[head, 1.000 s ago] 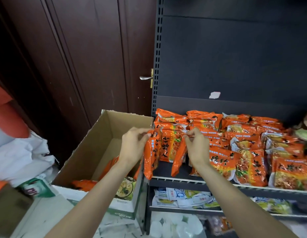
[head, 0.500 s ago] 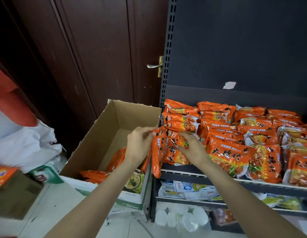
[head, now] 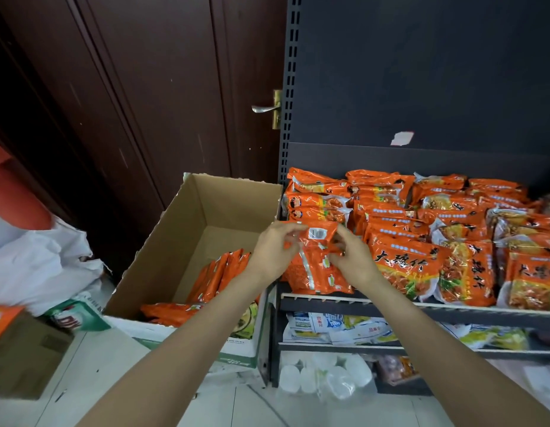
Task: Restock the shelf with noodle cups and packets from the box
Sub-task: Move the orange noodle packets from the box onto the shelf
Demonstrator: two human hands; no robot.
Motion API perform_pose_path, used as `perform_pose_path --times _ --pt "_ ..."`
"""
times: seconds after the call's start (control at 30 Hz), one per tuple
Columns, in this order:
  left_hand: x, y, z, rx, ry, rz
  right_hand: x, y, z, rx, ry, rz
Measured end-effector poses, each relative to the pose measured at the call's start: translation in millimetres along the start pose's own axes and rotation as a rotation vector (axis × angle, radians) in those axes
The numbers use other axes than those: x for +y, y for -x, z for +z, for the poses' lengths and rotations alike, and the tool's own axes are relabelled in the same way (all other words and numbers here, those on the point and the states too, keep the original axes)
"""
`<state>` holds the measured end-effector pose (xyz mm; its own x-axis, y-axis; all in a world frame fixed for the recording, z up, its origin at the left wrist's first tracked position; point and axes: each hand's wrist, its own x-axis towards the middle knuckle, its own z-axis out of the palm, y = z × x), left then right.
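Observation:
Both hands hold one orange noodle packet (head: 317, 269) upright at the left front corner of the dark shelf (head: 353, 301), its back with a barcode facing me. My left hand (head: 275, 246) pinches its upper left edge and my right hand (head: 352, 257) grips its right side. Rows of the same orange packets (head: 403, 229) fill the shelf to the right and behind. An open cardboard box (head: 163, 235) stands on the floor left of the shelf, with several orange packets (head: 212, 278) lying in it.
A dark wooden door with a metal handle (head: 263, 108) stands behind the box. White bags (head: 36, 266) and a brown carton (head: 21, 362) lie at the left. Lower shelves hold white and yellow packets (head: 338, 328); white cups (head: 323, 377) sit near the floor.
The packet I held edge-on has turned so its barcode side faces me and now stands at the shelf's left front. Both hands stayed on it. The view shifted slightly left.

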<state>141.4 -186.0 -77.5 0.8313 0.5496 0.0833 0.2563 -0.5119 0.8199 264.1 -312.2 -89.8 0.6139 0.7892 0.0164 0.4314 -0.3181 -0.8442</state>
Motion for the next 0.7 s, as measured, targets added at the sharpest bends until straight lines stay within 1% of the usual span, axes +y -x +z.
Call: perform_pose_path --times 0.03,0.1,0.23,0.3,0.43,0.5,0.57,0.7 --pt "-5 0 -1 0.015 -0.054 -0.003 5 -1 -2 0.023 -0.002 0.011" --pt "-13 0 -1 -0.007 -0.111 -0.028 12 -1 -4 0.063 -0.007 0.033" --pt "-9 -8 7 -0.101 -0.027 -0.071 20 3 -4 0.094 0.006 0.024" --pt "-7 -13 14 -0.144 -0.047 -0.05 27 1 -4 0.136 0.07 0.024" --pt "-11 -21 23 -0.136 -0.156 -0.071 33 -6 -10 0.224 0.289 0.094" --pt "-14 -26 25 -0.154 -0.252 -0.076 31 -6 -8 0.216 0.37 0.104" --pt "-16 -30 27 -0.176 -0.318 -0.081 29 -6 -5 0.174 0.446 0.089" --pt "-18 -34 30 -0.117 -0.365 -0.069 36 -8 1 0.087 0.584 0.096"
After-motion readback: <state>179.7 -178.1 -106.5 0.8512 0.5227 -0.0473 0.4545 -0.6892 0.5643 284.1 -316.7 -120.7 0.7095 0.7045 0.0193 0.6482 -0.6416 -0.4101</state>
